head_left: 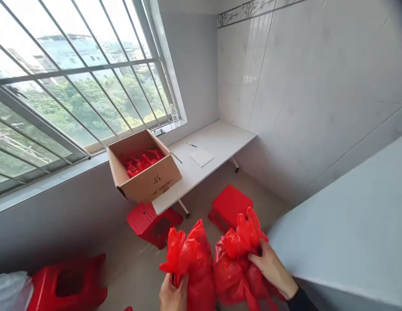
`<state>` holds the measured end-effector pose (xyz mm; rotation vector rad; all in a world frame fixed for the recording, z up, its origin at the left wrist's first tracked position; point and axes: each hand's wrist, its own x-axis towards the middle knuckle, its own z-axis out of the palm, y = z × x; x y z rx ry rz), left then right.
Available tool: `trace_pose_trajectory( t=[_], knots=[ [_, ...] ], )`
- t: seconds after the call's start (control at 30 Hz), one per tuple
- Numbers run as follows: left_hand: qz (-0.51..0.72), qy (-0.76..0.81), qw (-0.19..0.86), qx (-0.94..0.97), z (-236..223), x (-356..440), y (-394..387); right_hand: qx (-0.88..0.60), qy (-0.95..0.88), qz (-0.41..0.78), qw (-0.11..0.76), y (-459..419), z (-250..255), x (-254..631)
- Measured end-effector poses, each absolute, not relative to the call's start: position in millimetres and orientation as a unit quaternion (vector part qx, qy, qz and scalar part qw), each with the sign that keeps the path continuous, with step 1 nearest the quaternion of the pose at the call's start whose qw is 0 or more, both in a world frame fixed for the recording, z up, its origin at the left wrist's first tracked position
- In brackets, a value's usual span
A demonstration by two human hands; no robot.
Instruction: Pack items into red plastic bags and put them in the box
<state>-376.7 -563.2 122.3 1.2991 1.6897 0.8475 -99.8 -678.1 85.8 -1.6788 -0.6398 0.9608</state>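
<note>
Two filled red plastic bags hang side by side low in the head view. My left hand (173,294) is closed round the gathered side of the left bag (198,263), just below its knotted top. With thumb and fingers my right hand (268,265) grips the right bag (235,265) near its tied handles. What the bags contain is hidden by the red plastic. Ahead, an open cardboard box (158,177) holds several more red plastic bags (142,162).
The box sits on the near end of a white table (226,136), with a white sheet (202,157) farther along. Red stools (231,203) stand below and at lower left (69,283). A plastic bottle (174,113) is on the sill. A pale surface (352,224) rises on the right.
</note>
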Motion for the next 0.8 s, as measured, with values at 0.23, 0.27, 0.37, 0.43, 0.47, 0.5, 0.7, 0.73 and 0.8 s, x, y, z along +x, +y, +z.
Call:
trace_pose_trajectory(
  t=[0.23, 0.27, 0.37, 0.43, 0.47, 0.5, 0.7, 0.73, 0.8],
  knots=[
    [0.337, 0.585, 0.457, 0.580, 144, -256, -345, -0.727, -0.218, 0.327, 0.563, -507, 108, -7],
    [0.338, 0.575, 0.458, 0.588, 144, -231, -313, -0.733, -0.210, 0.309, 0.568, -486, 108, 12],
    [0.335, 0.561, 0.460, 0.601, 135, -146, -211, -0.760, -0.184, 0.255, 0.569, -418, 102, 75],
    [0.334, 0.568, 0.461, 0.595, 124, -85, -140, -0.781, -0.171, 0.225, 0.556, -367, 96, 119],
    [0.333, 0.575, 0.462, 0.588, 118, -55, -104, -0.793, -0.167, 0.214, 0.546, -340, 94, 141],
    [0.331, 0.584, 0.464, 0.579, 113, -26, -67, -0.804, -0.165, 0.204, 0.534, -312, 92, 162],
    [0.303, 0.638, 0.479, 0.521, 74, 120, 149, -0.853, -0.189, 0.202, 0.443, -151, 75, 256],
    [0.297, 0.645, 0.480, 0.516, 66, 142, 180, -0.860, -0.193, 0.205, 0.426, -130, 69, 266],
    [0.285, 0.652, 0.480, 0.513, 50, 184, 233, -0.872, -0.201, 0.211, 0.392, -93, 55, 284]
  ],
)
